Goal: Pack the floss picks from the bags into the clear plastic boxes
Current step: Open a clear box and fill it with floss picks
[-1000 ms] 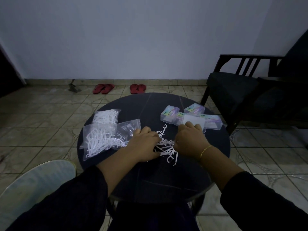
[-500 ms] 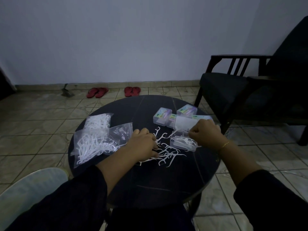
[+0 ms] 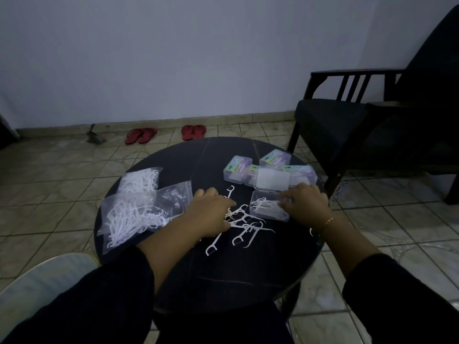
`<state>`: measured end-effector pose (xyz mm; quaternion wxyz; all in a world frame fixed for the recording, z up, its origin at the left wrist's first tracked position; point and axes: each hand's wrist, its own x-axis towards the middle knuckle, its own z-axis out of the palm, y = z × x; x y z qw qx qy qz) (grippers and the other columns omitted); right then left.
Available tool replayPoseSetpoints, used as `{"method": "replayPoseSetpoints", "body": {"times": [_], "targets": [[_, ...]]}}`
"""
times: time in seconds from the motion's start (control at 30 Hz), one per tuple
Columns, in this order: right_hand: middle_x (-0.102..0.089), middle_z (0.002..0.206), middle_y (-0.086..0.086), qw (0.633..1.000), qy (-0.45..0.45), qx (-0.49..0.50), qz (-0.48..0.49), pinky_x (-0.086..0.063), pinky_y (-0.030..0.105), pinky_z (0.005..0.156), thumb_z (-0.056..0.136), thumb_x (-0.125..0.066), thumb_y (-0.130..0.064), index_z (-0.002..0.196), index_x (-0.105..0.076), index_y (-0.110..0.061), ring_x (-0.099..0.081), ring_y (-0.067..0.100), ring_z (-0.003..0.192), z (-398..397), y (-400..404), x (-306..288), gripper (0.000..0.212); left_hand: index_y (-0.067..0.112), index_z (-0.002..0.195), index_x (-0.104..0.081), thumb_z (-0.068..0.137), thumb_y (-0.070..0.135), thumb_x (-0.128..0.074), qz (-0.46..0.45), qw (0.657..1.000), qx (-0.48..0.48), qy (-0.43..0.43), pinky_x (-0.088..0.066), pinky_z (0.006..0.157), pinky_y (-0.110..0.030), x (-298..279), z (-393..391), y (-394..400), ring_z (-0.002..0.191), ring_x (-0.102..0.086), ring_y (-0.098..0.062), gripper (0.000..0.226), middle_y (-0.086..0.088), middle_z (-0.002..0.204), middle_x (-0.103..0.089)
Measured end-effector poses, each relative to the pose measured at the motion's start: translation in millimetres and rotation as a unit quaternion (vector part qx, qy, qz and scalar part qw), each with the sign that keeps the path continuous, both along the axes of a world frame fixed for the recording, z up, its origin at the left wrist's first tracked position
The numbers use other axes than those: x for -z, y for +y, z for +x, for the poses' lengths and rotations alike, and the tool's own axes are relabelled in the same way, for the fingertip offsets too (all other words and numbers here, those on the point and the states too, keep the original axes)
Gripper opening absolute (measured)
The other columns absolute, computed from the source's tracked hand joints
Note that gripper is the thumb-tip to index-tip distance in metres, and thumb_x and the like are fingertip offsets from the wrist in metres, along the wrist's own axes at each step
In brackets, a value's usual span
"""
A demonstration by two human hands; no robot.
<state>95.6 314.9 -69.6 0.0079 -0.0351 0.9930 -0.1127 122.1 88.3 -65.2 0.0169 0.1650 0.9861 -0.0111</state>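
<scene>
From the head view, the filling step was underway. An open box [image 3: 269, 207] lay on the round dark surface [image 3: 223, 281] with a small bunch of floss picks inside. The right hand [image 3: 306, 206] was at the box's right end, fingers curled down over its rim; whether its grip held the box or a pick, I could not tell. The left hand [image 3: 212, 214] lay knuckles-up over the loose picks [image 3: 244, 228] scattered mid-surface, fingers bent down into the pile; again I could not tell if anything was pinched.

By my reading, the next move called for gathering a few loose picks and carrying them the short way right into the open box, while the other hand kept that light box from sliding. The picks lay crossed over each other, so lifting one could well drag its neighbours.

Two bags [image 3: 135, 214] of picks sat at the left, the nearer one reaching the surface's left rim. Closed boxes [image 3: 237, 168] clustered at the far right, touching one another, just behind the open box and its flat lid [image 3: 272, 179]. One pick [image 3: 211, 248] lay nearest the person, with bare surface beyond it: good working room there. A dark chair [image 3: 347, 125] stood close on the right, red sandals [image 3: 140, 135] by the wall.
</scene>
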Motion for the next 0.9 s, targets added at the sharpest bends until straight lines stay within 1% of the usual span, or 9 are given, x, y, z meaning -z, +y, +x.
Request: {"method": "replayPoseSetpoints", "body": {"times": [0.07,0.13,0.2,0.3,0.4,0.5,0.6,0.73,0.9], "targets": [[-0.052,0.124,0.002,0.999,0.006,0.018,-0.029,-0.035,0.043,0.098,0.090,-0.052,-0.038,0.127,-0.056,-0.032,-0.041,0.027,0.119,2,5,0,0.038,0.029,0.143,-0.039,0.087,0.046,-0.057,-0.030,1.000,0.003,0.002,-0.025,0.095,-0.034,2,-3,2,0.122,-0.034,-0.017,0.061,0.007,0.132,-0.051],[-0.054,0.118,0.002,0.999,0.002,0.033,-0.041,-0.037,0.042,0.095,0.087,-0.055,-0.041,0.118,-0.058,-0.032,-0.043,0.026,0.113,5,9,-1,0.032,0.029,0.142,-0.041,0.086,0.050,-0.055,-0.047,0.999,-0.002,0.003,-0.025,0.097,-0.035,4,-5,4,0.124,-0.032,-0.019,0.061,0.004,0.132,-0.048],[-0.055,0.118,0.002,0.998,-0.007,0.050,-0.038,-0.039,0.040,0.094,0.084,-0.058,-0.046,0.110,-0.060,-0.030,-0.044,0.026,0.112,8,14,-2,0.031,0.030,0.137,-0.048,0.085,0.052,-0.054,-0.056,0.998,-0.007,0.007,-0.025,0.099,-0.036,6,-6,7,0.124,-0.031,-0.020,0.057,0.004,0.131,-0.047],[-0.051,0.123,0.004,0.997,-0.027,0.075,-0.015,-0.036,0.040,0.097,0.083,-0.061,-0.042,0.115,-0.056,-0.026,-0.042,0.027,0.118,11,18,-5,0.036,0.030,0.126,-0.060,0.087,0.052,-0.052,-0.059,0.998,-0.014,0.008,-0.025,0.101,-0.038,6,-6,11,0.123,-0.031,-0.021,0.046,0.004,0.130,-0.047],[-0.048,0.128,0.005,0.996,-0.034,0.087,0.013,-0.034,0.041,0.101,0.085,-0.060,-0.041,0.122,-0.054,-0.027,-0.040,0.026,0.123,13,22,-4,0.040,0.031,0.122,-0.063,0.089,0.048,-0.053,-0.048,0.999,-0.017,0.017,-0.026,0.100,-0.037,7,-5,13,0.122,-0.033,-0.020,0.038,0.004,0.127,-0.049],[-0.045,0.133,0.005,0.991,-0.031,0.056,0.121,-0.032,0.042,0.102,0.089,-0.055,-0.038,0.130,-0.051,-0.030,-0.036,0.026,0.126,15,24,-1,0.042,0.032,0.116,-0.066,0.090,0.045,-0.055,-0.039,0.999,-0.017,0.033,-0.028,0.097,-0.036,7,-5,13,0.118,-0.035,-0.020,0.032,0.005,0.122,-0.052],[-0.047,0.131,0.003,0.978,-0.037,0.024,0.204,-0.031,0.041,0.101,0.093,-0.050,-0.035,0.129,-0.054,-0.028,-0.037,0.024,0.124,15,24,0,0.036,0.031,0.109,-0.070,0.088,0.047,-0.054,-0.030,0.999,-0.023,0.028,-0.028,0.095,-0.035,7,-5,14,0.117,-0.036,-0.019,0.031,0.006,0.119,-0.054],[-0.056,0.120,-0.002,0.976,-0.022,0.015,0.218,-0.030,0.038,0.097,0.095,-0.048,-0.031,0.116,-0.059,-0.027,-0.042,0.021,0.117,12,21,5,0.025,0.031,0.103,-0.073,0.083,0.054,-0.059,-0.017,0.999,-0.028,0.019,-0.028,0.092,-0.034,6,-4,14,0.114,-0.038,-0.018,0.034,0.008,0.113,-0.056],[-0.061,0.112,-0.003,0.980,-0.036,-0.005,0.197,-0.029,0.038,0.095,0.095,-0.048,-0.034,0.106,-0.061,-0.026,-0.051,0.019,0.110,10,13,5,0.019,0.031,0.099,-0.074,0.085,0.047,-0.063,-0.001,0.999,-0.029,0.029,-0.028,0.091,-0.034,5,-4,15,0.113,-0.039,-0.017,0.024,0.010,0.109,-0.058]]}}
